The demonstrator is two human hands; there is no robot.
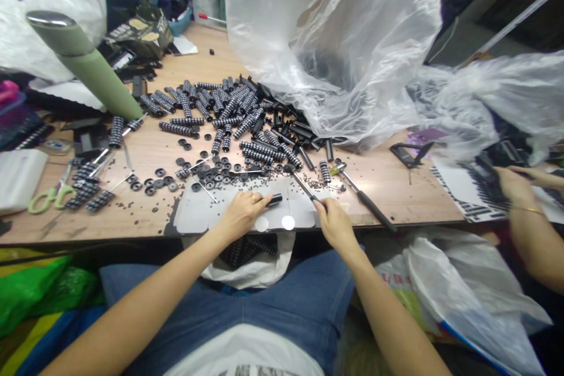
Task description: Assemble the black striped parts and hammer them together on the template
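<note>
My left hand (244,211) is closed around a short black tube (275,200), whose end sticks out to the right above the grey sheet (194,214). In my right hand (335,222) is the black grip of a small hammer (303,183), its metal shaft slanting up and left to a dark head. Just beyond both hands lie loose black rings (214,173), tiny dark bits, and a pile of black-and-white ridged rollers (233,100). Plain black tubes (304,132) are heaped to the right of the rollers. Two pale round discs (288,222) rest near the sheet's front edge.
Another hammer (370,205) lies on the right. A big clear plastic bag (335,41) stands behind the pile. On the left are a green bottle (92,70), scissors (53,197) and rods with rollers. A co-worker's arms (533,217) reach in at far right. An open bag (251,267) hangs below the edge.
</note>
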